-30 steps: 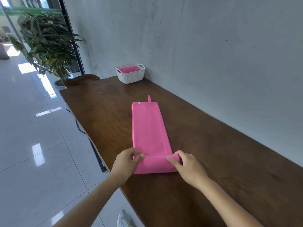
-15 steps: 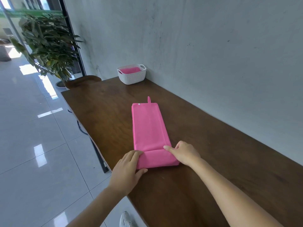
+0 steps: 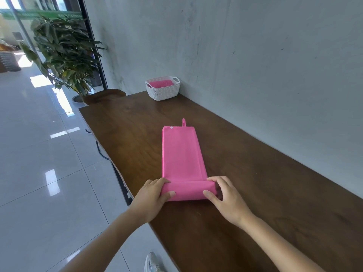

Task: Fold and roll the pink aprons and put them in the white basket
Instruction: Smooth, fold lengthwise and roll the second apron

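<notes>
My left hand (image 3: 151, 195) and right hand (image 3: 224, 195) grip the rolled near end of the pink apron (image 3: 181, 154); next, roll farther along the counter (image 3: 255, 173).

Grey wall (image 3: 255, 55), glossy tiled floor (image 3: 39, 173), wooden table (image 3: 275, 193)

Bare table (image 3: 255, 173) is left between the pink apron (image 3: 181, 154) and the white basket (image 3: 164, 94) at the far corner; the right edge is closed off by the wall (image 3: 255, 65).
</notes>
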Demonstrator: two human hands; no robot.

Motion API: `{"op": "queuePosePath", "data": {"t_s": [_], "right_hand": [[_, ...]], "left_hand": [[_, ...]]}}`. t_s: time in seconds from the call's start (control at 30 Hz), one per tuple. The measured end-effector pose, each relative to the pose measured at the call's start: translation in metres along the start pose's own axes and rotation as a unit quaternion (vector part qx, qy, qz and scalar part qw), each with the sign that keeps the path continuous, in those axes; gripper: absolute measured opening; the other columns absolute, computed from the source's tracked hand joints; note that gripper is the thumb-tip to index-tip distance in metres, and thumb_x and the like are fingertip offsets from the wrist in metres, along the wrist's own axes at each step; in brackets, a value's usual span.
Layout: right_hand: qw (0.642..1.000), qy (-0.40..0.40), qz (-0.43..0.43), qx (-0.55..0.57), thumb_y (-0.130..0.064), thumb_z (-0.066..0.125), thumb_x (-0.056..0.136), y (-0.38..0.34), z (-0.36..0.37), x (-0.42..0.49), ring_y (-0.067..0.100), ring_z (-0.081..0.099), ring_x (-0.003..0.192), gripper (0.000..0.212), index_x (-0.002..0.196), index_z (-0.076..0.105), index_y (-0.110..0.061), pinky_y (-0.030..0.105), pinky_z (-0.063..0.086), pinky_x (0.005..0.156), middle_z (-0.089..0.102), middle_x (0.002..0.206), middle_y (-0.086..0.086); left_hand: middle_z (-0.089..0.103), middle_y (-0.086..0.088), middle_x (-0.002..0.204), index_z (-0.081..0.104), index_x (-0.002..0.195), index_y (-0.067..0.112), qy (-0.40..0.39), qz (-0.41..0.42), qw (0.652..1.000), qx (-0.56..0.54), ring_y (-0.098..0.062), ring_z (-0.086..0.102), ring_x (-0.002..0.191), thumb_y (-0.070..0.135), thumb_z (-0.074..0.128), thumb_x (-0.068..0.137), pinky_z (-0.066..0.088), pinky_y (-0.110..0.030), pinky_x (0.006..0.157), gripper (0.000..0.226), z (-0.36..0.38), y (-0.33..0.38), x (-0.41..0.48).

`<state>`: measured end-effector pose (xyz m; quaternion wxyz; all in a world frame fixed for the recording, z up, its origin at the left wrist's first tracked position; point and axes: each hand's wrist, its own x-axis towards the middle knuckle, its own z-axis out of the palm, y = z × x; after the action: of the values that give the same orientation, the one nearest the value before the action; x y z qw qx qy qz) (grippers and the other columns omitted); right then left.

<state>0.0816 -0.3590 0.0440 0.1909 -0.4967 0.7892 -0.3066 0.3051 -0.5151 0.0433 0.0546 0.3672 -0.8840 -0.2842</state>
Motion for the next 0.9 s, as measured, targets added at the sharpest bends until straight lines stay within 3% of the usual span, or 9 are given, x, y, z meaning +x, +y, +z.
{"op": "queuePosePath", "data": {"t_s": [0.07, 0.2, 0.3, 0.4, 0.5, 0.6, 0.73, 0.9], "right_hand": [[1.000, 0.011, 0.007, 0.002, -0.067, 0.050, 0.091, 0.002, 0.004, -0.002, -0.002, 0.051, 0.113, 0.054, 0.134, 0.049, -0.035, 0.010, 0.044, 0.075, 0.044, 0.134, -0.019], [0.997, -0.001, 0.066, 0.028, -0.074, 0.041, 0.090, 0.000, 0.009, -0.001, 0.001, 0.053, 0.108, 0.056, 0.126, 0.055, -0.034, 0.009, 0.040, 0.070, 0.052, 0.128, -0.014], [0.995, -0.017, 0.091, 0.032, -0.076, 0.037, 0.090, -0.001, 0.007, 0.008, 0.006, 0.055, 0.106, 0.060, 0.123, 0.058, -0.030, 0.013, 0.041, 0.071, 0.057, 0.124, -0.009], [0.993, -0.036, 0.107, 0.036, -0.081, 0.034, 0.087, -0.004, 0.005, 0.018, 0.011, 0.059, 0.103, 0.068, 0.118, 0.059, -0.026, 0.022, 0.046, 0.073, 0.062, 0.118, -0.006], [0.989, -0.055, 0.134, 0.023, -0.083, 0.033, 0.086, -0.007, 0.002, 0.026, 0.011, 0.063, 0.092, 0.068, 0.113, 0.056, -0.024, 0.026, 0.048, 0.069, 0.065, 0.106, -0.007], [0.983, -0.060, 0.171, 0.015, -0.082, 0.036, 0.088, -0.010, 0.001, 0.035, 0.015, 0.065, 0.083, 0.064, 0.107, 0.052, -0.023, 0.028, 0.047, 0.063, 0.064, 0.101, -0.004], [0.974, -0.063, 0.219, -0.006, -0.080, 0.036, 0.089, -0.016, -0.002, 0.048, 0.017, 0.065, 0.063, 0.064, 0.102, 0.052, -0.020, 0.030, 0.053, 0.059, 0.067, 0.092, 0.001], [0.965, -0.088, 0.242, -0.045, -0.080, 0.036, 0.090, -0.021, -0.009, 0.063, 0.016, 0.070, 0.060, 0.070, 0.114, 0.052, -0.016, 0.027, 0.056, 0.053, 0.069, 0.096, 0.005]], "left_hand": [[0.054, 0.014, 0.118, 0.048, 0.139, 0.030, -0.028, -0.025, 0.998, -0.050, -0.012, 0.051, 0.115, 0.072, 0.039, 0.093, 0.049, -0.034, 0.103, 0.062, -0.001, -0.004, 0.003], [0.068, 0.010, 0.108, 0.061, 0.125, 0.025, -0.047, -0.091, 0.976, -0.193, -0.013, 0.067, 0.099, 0.092, 0.040, 0.074, 0.060, -0.037, 0.089, 0.087, 0.001, -0.008, 0.009], [0.070, 0.012, 0.102, 0.064, 0.119, 0.029, -0.013, -0.114, 0.977, -0.180, -0.012, 0.069, 0.092, 0.081, 0.043, 0.081, 0.061, -0.039, 0.085, 0.067, 0.001, 0.000, 0.012], [0.069, 0.013, 0.099, 0.065, 0.116, 0.031, 0.080, -0.128, 0.982, -0.112, -0.012, 0.067, 0.088, 0.076, 0.045, 0.088, 0.061, -0.040, 0.082, 0.056, 0.006, 0.007, 0.013], [0.066, 0.010, 0.113, 0.064, 0.123, 0.031, 0.168, -0.128, 0.976, -0.046, -0.013, 0.061, 0.101, 0.071, 0.046, 0.091, 0.058, -0.042, 0.091, 0.055, 0.016, 0.012, 0.010], [0.058, 0.008, 0.128, 0.063, 0.129, 0.029, 0.229, -0.066, 0.970, -0.050, -0.012, 0.055, 0.112, 0.059, 0.053, 0.094, 0.054, -0.042, 0.099, 0.047, 0.019, 0.013, 0.008], [0.054, 0.009, 0.137, 0.059, 0.135, 0.027, 0.213, 0.065, 0.975, 0.002, -0.012, 0.051, 0.123, 0.046, 0.062, 0.096, 0.050, -0.034, 0.104, 0.042, 0.023, 0.008, 0.005], [0.040, 0.008, 0.154, 0.040, 0.152, 0.030, 0.152, 0.075, 0.982, 0.082, -0.019, 0.038, 0.140, 0.052, 0.071, 0.088, 0.034, -0.040, 0.117, 0.074, 0.025, -0.001, 0.013]]}}
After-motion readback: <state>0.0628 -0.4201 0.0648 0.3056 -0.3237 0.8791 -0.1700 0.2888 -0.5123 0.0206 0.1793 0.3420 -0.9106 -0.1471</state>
